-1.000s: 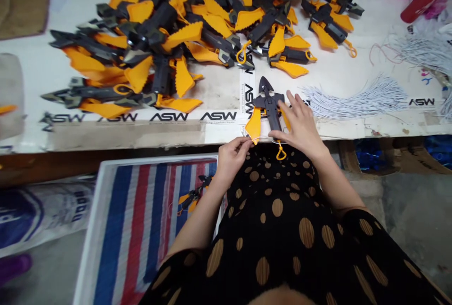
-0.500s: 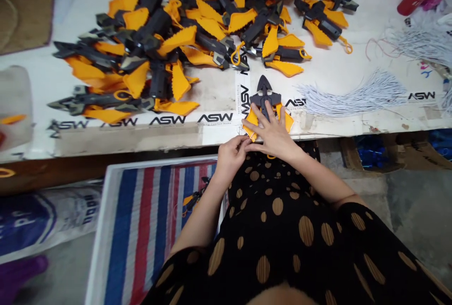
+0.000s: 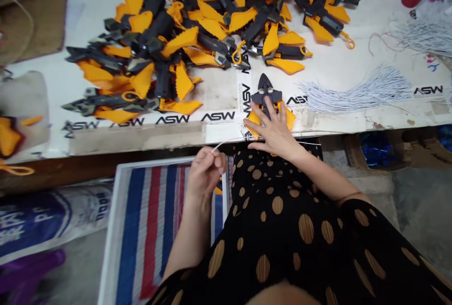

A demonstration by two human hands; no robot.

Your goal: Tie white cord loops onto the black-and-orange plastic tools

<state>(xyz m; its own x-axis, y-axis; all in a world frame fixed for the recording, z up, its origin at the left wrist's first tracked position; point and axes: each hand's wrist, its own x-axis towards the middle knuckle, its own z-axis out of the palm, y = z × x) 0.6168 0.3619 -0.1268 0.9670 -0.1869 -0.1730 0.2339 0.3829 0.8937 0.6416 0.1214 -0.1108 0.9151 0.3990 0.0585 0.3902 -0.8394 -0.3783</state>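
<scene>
My right hand lies with spread fingers on a black and orange plastic piece at the table's front edge, its dark pointed tip facing away from me. My left hand is closed in a pinch on a thin white tie, to the left of that piece and just off the table edge. The tie runs from my left fingertips to the orange part under my right hand. How it passes through the piece is hidden.
A big heap of black and orange pieces covers the back and left of the table. A bundle of white ties lies at the right. A white-framed, striped surface is below left.
My left hand has pulled away left and slightly down from the piece, and a length of white tie now shows stretched between them. My right hand stays on the piece.
</scene>
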